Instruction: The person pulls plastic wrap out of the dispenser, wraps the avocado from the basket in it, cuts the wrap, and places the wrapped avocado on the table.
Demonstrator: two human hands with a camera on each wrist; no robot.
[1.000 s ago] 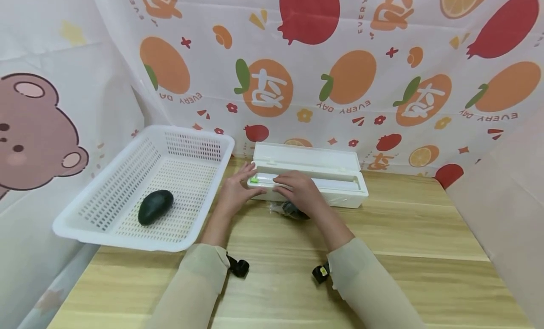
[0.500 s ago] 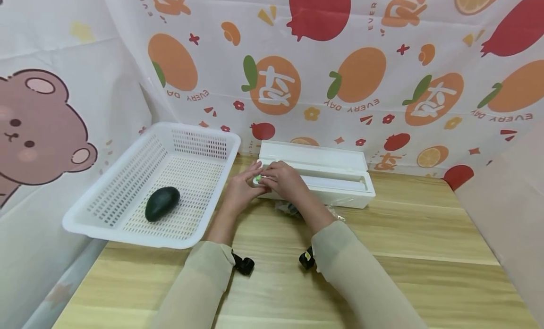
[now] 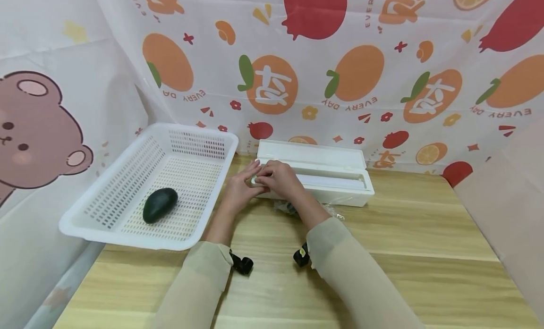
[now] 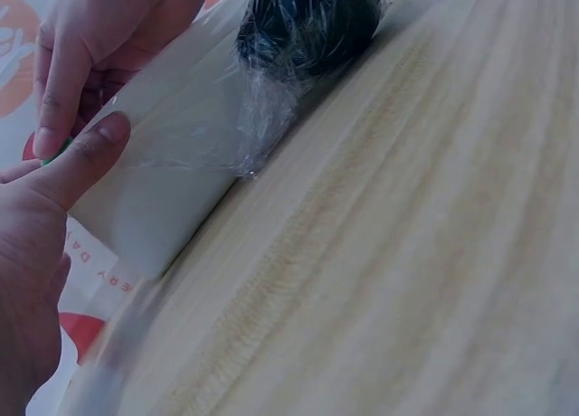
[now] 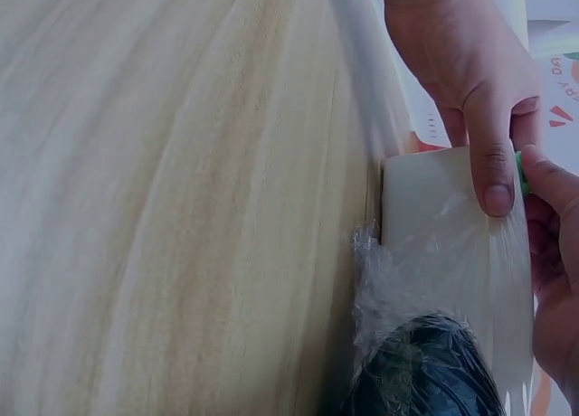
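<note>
A white cling film dispenser (image 3: 340, 195) lies along the back of the table with its lid (image 3: 310, 155) raised. At its left end my left hand (image 3: 238, 193) grips the box, thumb laid on the front face. My right hand (image 3: 281, 179) pinches the small green slide cutter (image 5: 523, 174) at that same end, right beside the left fingers. Clear film (image 4: 185, 131) stretches down over the front face to a dark green avocado (image 4: 308, 27) wrapped in it. That avocado rests against the front of the box, partly hidden under the right wrist in the head view.
A white perforated basket (image 3: 212, 197) stands on the left, with an unwrapped dark green avocado (image 3: 160, 205) inside. Patterned curtains (image 3: 314, 83) hang close behind the box and along the left. Crumpled film (image 3: 333, 212) trails on the table right of the wrapped avocado.
My right hand has moved left from over the box's middle to its left end and now pinches the green cutter. The left hand stays on the box end.
</note>
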